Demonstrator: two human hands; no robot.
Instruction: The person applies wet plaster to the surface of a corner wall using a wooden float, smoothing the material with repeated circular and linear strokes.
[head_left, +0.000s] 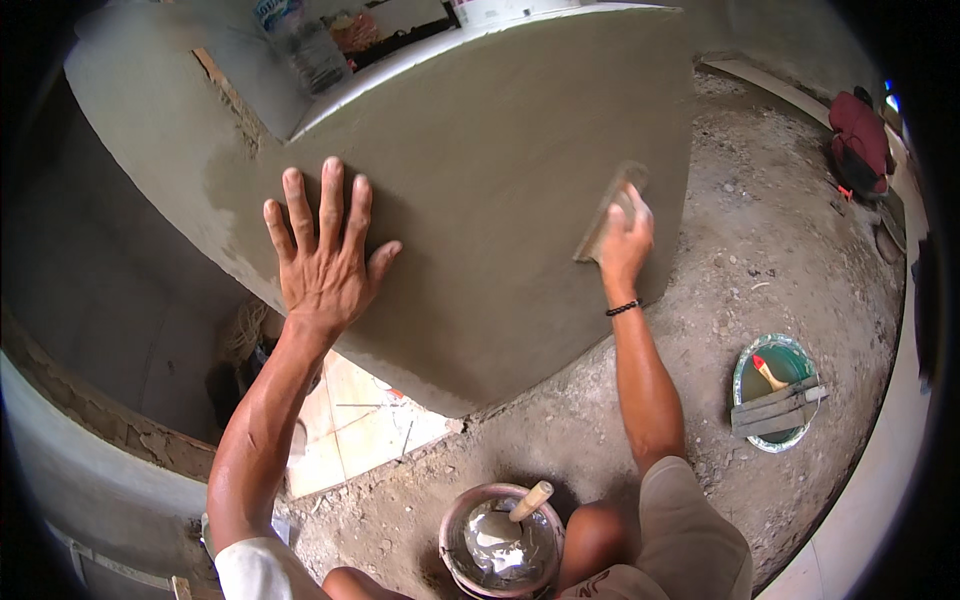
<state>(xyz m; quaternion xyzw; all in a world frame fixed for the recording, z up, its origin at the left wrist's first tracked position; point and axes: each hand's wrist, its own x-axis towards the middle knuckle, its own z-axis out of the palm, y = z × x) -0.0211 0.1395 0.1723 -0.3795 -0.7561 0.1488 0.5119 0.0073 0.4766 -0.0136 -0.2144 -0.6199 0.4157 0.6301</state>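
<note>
My left hand (322,262) rests open, fingers spread, against the grey, smoothly plastered wall face (480,140), left of centre. On the right of the same face, my right hand (625,240) is shut on a flat rectangular plaster float (592,245), slightly blurred and held against the damp plaster. Below, between my knees, a bucket of wet grey mix (505,550) holds a tool with a pale wooden handle (532,500). At lower right stands a green bucket (800,355) with a red-tipped brush (770,372) inside and grey flat tools (775,405) across its rim.
Rough dusty floor (740,260) surrounds the wall, with pale tiles (325,430) behind its lower left edge. A maroon bag (858,135) lies at far right. A plastic bottle (295,65) and other clutter sit on the white top beyond the wall. A dark recess is at left.
</note>
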